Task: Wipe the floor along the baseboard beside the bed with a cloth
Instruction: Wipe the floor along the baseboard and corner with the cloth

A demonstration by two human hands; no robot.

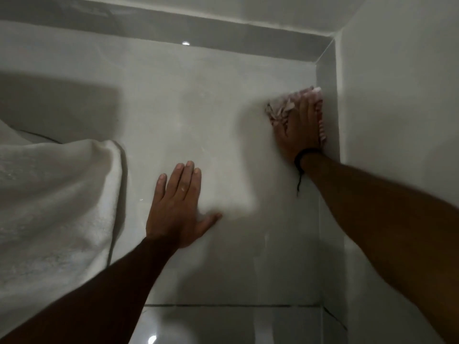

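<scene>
A pink and white patterned cloth [278, 109] lies bunched on the pale tiled floor [198, 120], pressed against the grey baseboard [329, 100] on the right. My right hand [299, 130] lies flat on top of the cloth, fingers pointing toward the far corner, with a black band on the wrist. Further left and nearer to me, my left hand [177, 207] rests palm down on the bare floor, fingers spread and holding nothing. A white blanket [54, 199] hangs down from the bed at the left.
The baseboard also runs along the far wall [173, 26] and meets the right one in the corner at the upper right. A white wall [397, 95] rises on the right. A dark grout line [223, 305] crosses the floor near me.
</scene>
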